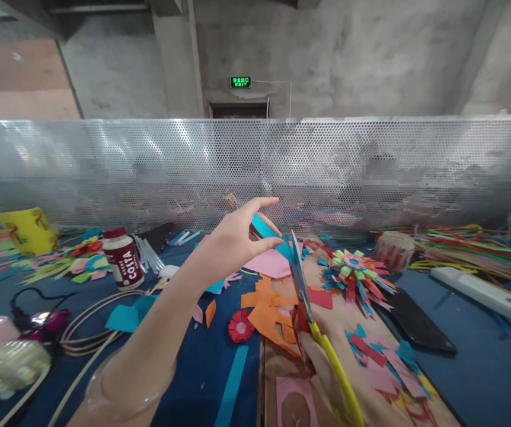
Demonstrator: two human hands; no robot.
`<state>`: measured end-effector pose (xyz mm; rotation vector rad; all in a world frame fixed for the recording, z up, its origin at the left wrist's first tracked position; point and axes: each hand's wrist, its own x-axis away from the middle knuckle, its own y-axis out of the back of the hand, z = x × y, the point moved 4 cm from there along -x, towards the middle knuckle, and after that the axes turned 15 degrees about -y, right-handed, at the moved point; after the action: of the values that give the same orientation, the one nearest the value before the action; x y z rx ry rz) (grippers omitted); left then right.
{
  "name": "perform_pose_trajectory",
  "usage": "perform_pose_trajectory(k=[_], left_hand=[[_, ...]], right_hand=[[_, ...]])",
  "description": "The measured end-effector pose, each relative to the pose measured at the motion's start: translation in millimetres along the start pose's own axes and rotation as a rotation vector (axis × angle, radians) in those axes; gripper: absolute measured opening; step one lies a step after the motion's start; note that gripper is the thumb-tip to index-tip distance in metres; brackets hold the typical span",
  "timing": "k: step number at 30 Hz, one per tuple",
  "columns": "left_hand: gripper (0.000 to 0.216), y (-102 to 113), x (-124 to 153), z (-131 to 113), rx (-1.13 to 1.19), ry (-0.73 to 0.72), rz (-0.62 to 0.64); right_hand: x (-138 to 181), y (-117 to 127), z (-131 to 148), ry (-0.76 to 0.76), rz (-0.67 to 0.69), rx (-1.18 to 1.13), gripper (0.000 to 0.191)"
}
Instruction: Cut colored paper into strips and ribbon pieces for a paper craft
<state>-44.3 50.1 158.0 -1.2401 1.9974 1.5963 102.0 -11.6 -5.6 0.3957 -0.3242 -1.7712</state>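
Note:
My left hand (233,240) reaches in from the left and pinches a piece of blue paper (262,227) between thumb and fingers, with the index finger stretched out above it. In my right hand (320,350), low on the right, are scissors (300,276) with a yellow handle, the blades pointing up and away from me. Their tips are at the right part of the blue paper; whether they close on it I cannot tell. Beneath the hands lie pink paper (271,263), orange paper pieces (267,296) and a red paper flower (240,327).
A multicoloured paper flower (353,265) and a black phone (420,320) lie right. Paper scraps (384,367) cover the wooden board. A labelled jar (123,261), yellow cup (28,231) and coiled cable (90,323) are left. A perforated metal screen (171,172) stands behind.

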Motion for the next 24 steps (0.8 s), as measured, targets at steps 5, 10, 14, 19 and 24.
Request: perform_pose_trajectory(k=[5,10,14,19,24], left_hand=[[0.057,1.0,0.1,-1.8,-0.001,0.013,0.003],[0.057,1.5,0.3,-3.2,0.008,0.013,0.003],[0.056,1.6,0.9,-3.7,-0.008,0.027,0.0],[0.057,1.8,1.0,-4.2,-0.036,0.023,0.001],[0.056,1.5,0.9,-3.7,-0.034,0.018,-0.014]], right_hand=[[-1.1,4.3,5.3,-0.017,0.014,-0.051,0.006],[-1.0,5.8,9.4,-0.02,-0.003,-0.101,0.003],[0.3,6.3,10.7,-0.029,-0.008,-0.124,0.003],[0.9,7.0,11.6,-0.04,-0.003,-0.14,0.002],[0.0,6.7,10.2,-0.057,-0.001,-0.153,0.003]])
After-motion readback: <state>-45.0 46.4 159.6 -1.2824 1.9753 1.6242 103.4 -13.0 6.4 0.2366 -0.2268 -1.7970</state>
